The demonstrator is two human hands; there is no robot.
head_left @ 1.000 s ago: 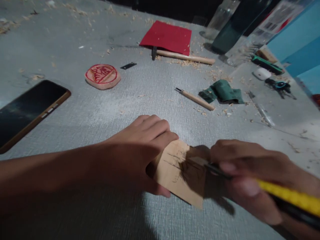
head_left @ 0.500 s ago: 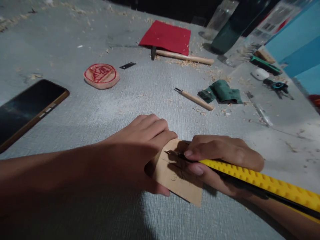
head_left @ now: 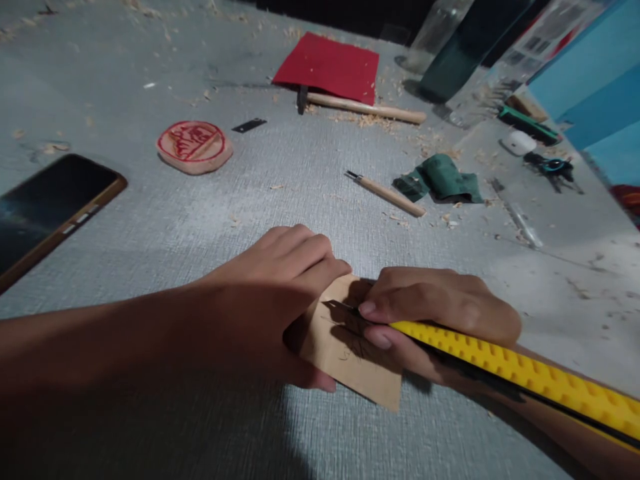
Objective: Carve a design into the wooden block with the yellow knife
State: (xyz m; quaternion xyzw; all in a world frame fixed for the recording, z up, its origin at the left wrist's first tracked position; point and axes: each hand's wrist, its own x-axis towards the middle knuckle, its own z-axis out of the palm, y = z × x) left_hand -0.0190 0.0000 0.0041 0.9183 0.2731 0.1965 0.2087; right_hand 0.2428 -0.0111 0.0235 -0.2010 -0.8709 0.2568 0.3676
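Observation:
My left hand (head_left: 280,300) is closed around the left end of a thin tan wooden piece (head_left: 370,373) that has dark pencil-like marks on its face. Its fingers lie along the far edge and the thumb along the near edge. My right hand (head_left: 440,307) pinches a yellow and black utility knife (head_left: 500,357) close to its blade end. The blade tip is at the upper left of the wooden piece's face, near the marked lines; whether it cuts in, I cannot tell. Shadow from the right hand covers part of the marks.
Beyond my hands lie a carving chisel (head_left: 387,193), green sandpaper (head_left: 445,180), a hammer (head_left: 365,108), red sheet (head_left: 327,67), loose blade (head_left: 249,125) and carved wooden disc (head_left: 194,147). A phone (head_left: 55,207) lies left; keys (head_left: 555,170) and bottles (head_left: 470,50) are right. Shavings are scattered about.
The view has shifted slightly, so the table objects sit a little further left and up. Both hands keep their holds, and the knife tip stays near the same marks.

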